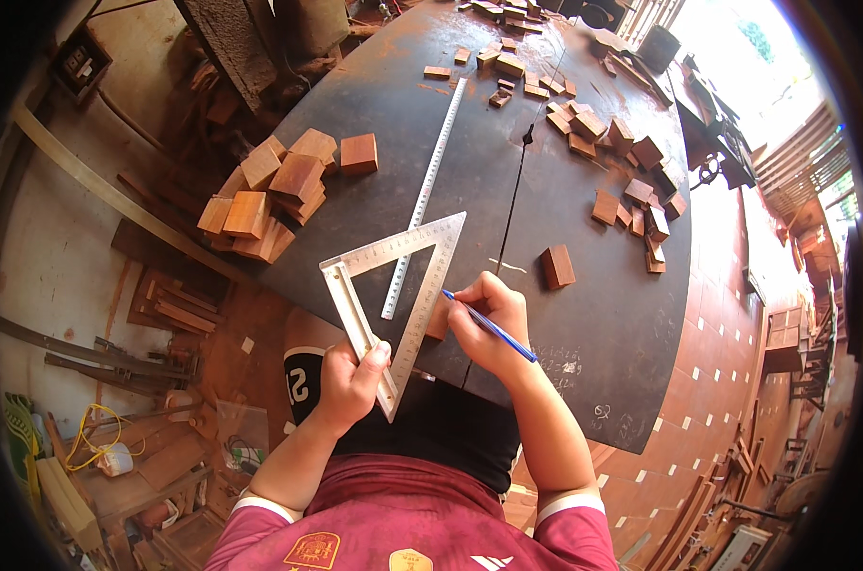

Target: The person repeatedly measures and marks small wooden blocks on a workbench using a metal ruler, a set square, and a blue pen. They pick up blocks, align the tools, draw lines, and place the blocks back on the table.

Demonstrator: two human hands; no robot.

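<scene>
My left hand (350,383) grips the near end of a metal triangle square (336,305) by its thick edge. The square is held over the near edge of a dark tabletop (584,314). In my right hand (493,319) is a blue pen (501,333), its tip beside the square's slanting side. A reddish wood block (439,319) shows partly between the square and my right hand; the rest of it is hidden. A long steel ruler (441,152) lies on the table and runs beneath the square.
Stacked wood blocks (295,178) sit at the table's left edge. Many small blocks (588,125) are scattered over its far and right parts. One block (557,266) stands right of my right hand. A narrow slot (514,205) crosses the tabletop. Wood scraps (179,309) lie at lower left.
</scene>
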